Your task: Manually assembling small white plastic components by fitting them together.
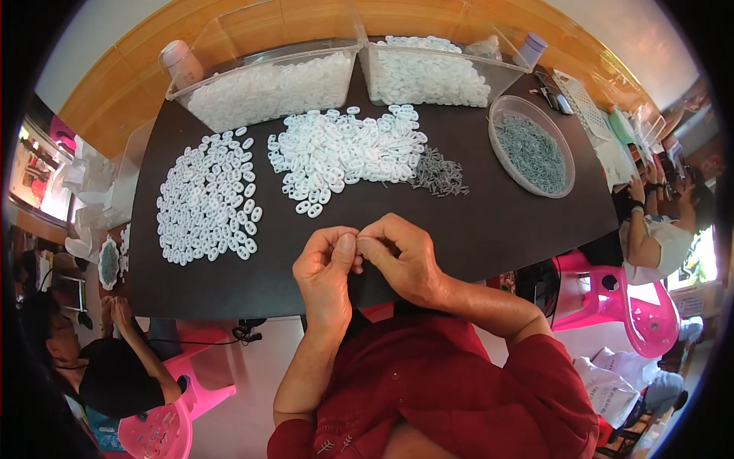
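Meeting tip to tip before the chest, fingers curled: left hand point(325, 260), thumb raised, against right hand point(409, 256). Cannot tell whether pinching a piece, with fingertips hiding the contact. Just ahead of the left hand on the dark counter point(493, 226), a big heap of white ovals point(348, 149); just beyond the right hand, a small heap of grey pins point(440, 174). Left of the left hand, a flatter patch of similar pieces point(206, 203), perhaps the finished share, though too small to confirm. Farther right of the right hand, a round tub point(571, 170) of more pins, seemingly still to use. Farthest ahead, well stocked with white pieces, a left bin point(353, 57) and a right bin point(503, 79): apparently much left.
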The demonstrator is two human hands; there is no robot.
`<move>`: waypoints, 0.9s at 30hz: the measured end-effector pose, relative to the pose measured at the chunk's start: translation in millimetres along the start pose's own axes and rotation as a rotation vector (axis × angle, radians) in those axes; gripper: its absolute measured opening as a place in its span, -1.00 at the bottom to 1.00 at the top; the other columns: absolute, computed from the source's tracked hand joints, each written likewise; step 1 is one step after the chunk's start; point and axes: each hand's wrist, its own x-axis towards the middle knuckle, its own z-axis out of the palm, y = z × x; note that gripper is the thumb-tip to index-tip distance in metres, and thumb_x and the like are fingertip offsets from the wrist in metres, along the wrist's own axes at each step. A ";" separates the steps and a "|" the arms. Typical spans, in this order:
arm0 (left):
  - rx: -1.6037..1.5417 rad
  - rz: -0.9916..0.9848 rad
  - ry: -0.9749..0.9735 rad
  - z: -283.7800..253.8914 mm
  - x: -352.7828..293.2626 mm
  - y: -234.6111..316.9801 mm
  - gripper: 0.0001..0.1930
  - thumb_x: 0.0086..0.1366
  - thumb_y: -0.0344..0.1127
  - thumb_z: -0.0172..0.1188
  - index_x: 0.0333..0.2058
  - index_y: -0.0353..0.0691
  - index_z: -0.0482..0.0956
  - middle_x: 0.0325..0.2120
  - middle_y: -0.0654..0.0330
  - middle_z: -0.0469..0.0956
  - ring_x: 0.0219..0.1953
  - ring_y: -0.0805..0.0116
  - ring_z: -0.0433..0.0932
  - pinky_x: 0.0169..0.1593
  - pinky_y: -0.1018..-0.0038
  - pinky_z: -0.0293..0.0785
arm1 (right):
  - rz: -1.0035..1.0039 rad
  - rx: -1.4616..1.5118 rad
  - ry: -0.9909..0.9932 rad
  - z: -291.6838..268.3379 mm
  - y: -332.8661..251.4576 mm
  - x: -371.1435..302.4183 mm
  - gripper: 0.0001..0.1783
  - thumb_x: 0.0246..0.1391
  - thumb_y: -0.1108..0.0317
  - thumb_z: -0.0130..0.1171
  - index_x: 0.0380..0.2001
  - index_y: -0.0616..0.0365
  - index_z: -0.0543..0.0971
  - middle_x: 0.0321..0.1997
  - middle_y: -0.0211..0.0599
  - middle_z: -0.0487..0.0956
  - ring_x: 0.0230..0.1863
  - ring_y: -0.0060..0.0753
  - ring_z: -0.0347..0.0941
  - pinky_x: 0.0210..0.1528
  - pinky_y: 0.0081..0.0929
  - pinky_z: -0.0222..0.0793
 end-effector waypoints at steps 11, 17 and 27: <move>0.101 0.033 0.006 -12.3 -6.1 -7.7 -0.84 0.30 -0.31 0.13 -0.35 -0.32 0.50 -0.60 0.25 0.48 -0.63 0.61 0.36 -0.56 0.71 0.27 | -0.340 -0.719 0.173 -38.7 47.6 45.6 -0.92 -0.16 0.47 0.26 -0.51 0.17 0.56 -0.53 -0.26 0.48 -0.42 -0.17 0.41 -0.39 -0.31 0.31; 0.136 0.046 -0.022 -13.3 -7.1 -9.1 -0.84 0.31 -0.31 0.12 -0.33 -0.31 0.51 -0.60 0.27 0.49 -0.61 0.64 0.36 -0.55 0.73 0.27 | -0.422 -0.857 0.133 -30.3 60.8 56.0 -0.88 -0.18 0.47 0.27 -0.58 0.16 0.49 -0.56 -0.28 0.43 -0.44 -0.16 0.38 -0.42 -0.27 0.28; 0.050 -0.002 -0.003 -18.0 -6.5 -7.0 -0.87 0.28 -0.37 0.14 -0.31 -0.33 0.52 -0.57 0.24 0.51 -0.59 0.60 0.39 -0.52 0.69 0.31 | -0.493 -0.656 0.019 -27.2 46.3 43.1 -0.89 -0.15 0.55 0.21 -0.52 0.18 0.47 -0.56 -0.25 0.43 -0.51 -0.21 0.38 -0.47 -0.38 0.30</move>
